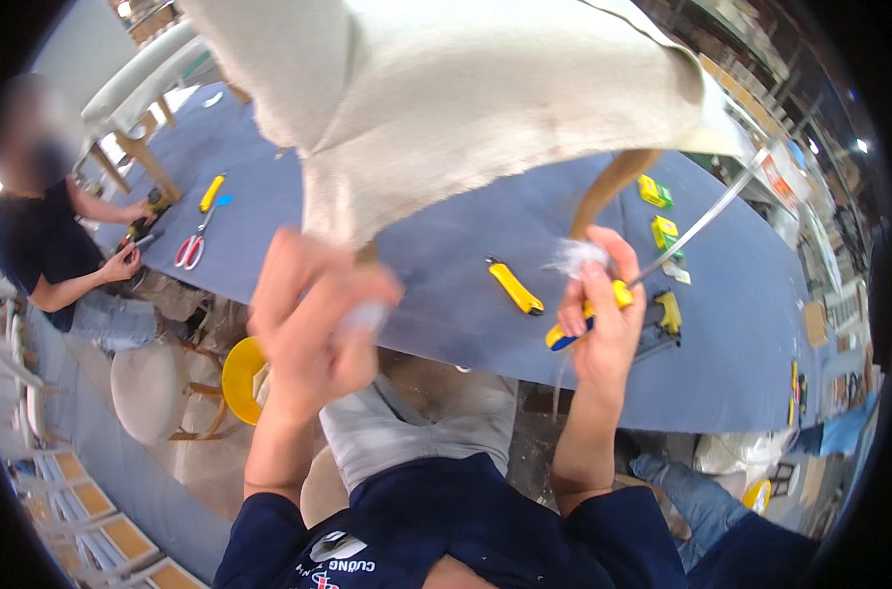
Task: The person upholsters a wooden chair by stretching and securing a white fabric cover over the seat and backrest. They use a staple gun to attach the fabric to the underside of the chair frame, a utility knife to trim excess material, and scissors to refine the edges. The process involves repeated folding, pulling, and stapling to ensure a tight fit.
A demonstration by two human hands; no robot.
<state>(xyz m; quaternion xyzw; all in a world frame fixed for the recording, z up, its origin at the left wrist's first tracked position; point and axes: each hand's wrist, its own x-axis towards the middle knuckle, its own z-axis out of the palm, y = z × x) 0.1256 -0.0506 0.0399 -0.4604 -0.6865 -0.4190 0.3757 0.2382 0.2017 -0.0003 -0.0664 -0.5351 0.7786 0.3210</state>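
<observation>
A yellow-and-blue-handled long metal tool [603,309] is gripped by the right hand [598,314] at three o'clock, while loose cream upholstery fabric [387,147], not yet fastened, is pinched by the left hand [318,324].

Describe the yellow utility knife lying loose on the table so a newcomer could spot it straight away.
Start at the blue table. Just left of the right hand, the yellow utility knife lies alone on the cloth. Unlike the yellow-and-blue tool in that hand, nobody holds it, and it has a black tip.
</observation>
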